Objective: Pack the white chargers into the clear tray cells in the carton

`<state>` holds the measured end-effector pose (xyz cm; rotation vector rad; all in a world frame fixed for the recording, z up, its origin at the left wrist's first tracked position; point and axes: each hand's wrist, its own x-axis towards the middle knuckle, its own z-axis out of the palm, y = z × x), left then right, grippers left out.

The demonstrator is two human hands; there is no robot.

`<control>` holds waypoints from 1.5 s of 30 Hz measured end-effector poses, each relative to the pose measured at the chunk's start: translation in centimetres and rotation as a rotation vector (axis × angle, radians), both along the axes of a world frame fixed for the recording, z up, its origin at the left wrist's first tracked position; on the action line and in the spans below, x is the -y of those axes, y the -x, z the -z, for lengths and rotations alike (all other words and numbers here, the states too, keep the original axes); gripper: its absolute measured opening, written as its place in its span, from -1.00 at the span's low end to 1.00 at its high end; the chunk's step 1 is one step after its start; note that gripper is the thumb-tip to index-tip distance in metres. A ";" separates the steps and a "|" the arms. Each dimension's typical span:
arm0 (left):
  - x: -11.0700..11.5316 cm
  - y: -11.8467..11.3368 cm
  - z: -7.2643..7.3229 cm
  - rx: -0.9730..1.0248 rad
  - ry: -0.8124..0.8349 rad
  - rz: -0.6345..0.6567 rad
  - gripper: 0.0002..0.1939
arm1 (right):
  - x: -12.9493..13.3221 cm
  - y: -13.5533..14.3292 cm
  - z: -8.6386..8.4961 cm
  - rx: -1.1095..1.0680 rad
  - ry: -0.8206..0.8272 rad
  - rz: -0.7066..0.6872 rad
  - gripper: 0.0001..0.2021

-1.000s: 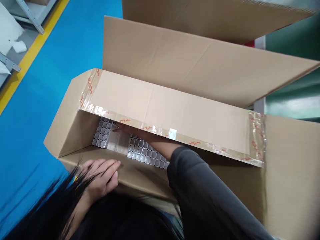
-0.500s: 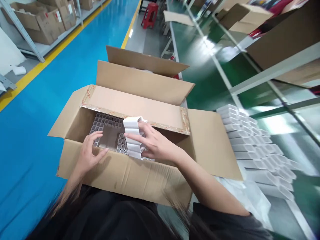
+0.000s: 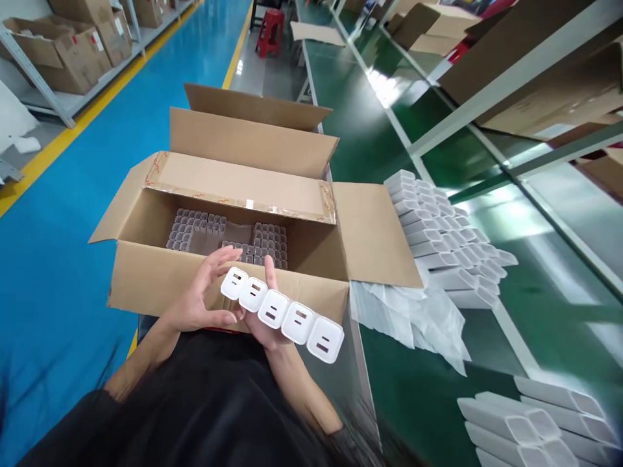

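Observation:
A row of several white plastic pieces (image 3: 273, 308), their slotted ends facing up, rests in my right hand (image 3: 267, 327) in front of the carton's near wall. My left hand (image 3: 200, 295) is beside the row's left end, thumb and fingers apart, with nothing visible in its grasp. Beyond both hands stands an open cardboard carton (image 3: 160, 275). Inside it, white tubular pieces (image 3: 271, 243) stand in blocks at the left, middle and right, around a brown bare patch (image 3: 204, 242).
Stacks of white tubes (image 3: 433, 227) lie on the green bench (image 3: 403, 363) at the right, with more tubes (image 3: 525, 421) at bottom right. Clear plastic film (image 3: 413, 318) hangs by the carton flap. A red stool (image 3: 270, 32) and shelves of boxes (image 3: 73, 58) stand farther off.
My right hand has drawn the row of pieces out from over the carton toward my body and turned it, slotted ends now showing. My left hand has moved right, beside the row. The view has shifted.

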<state>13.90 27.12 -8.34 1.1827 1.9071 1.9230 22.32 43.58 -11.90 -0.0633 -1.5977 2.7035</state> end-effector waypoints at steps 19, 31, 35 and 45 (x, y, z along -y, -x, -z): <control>0.4 -2.7 -2.8 -0.105 -0.059 0.060 -0.42 | 2.0 -2.4 -1.6 0.089 0.518 -0.100 0.04; 0.9 -2.5 -2.6 -0.089 -0.106 0.089 -0.35 | 2.1 -1.9 -3.1 0.128 0.675 -0.106 -0.30; 0.9 -2.5 -2.6 -0.076 -0.085 0.100 -0.36 | 2.0 -1.9 -3.0 0.169 0.632 -0.084 -0.24; 0.7 -2.1 -2.5 -0.032 -0.130 0.103 -0.37 | 2.3 -1.5 -2.0 0.045 0.798 -0.246 -0.17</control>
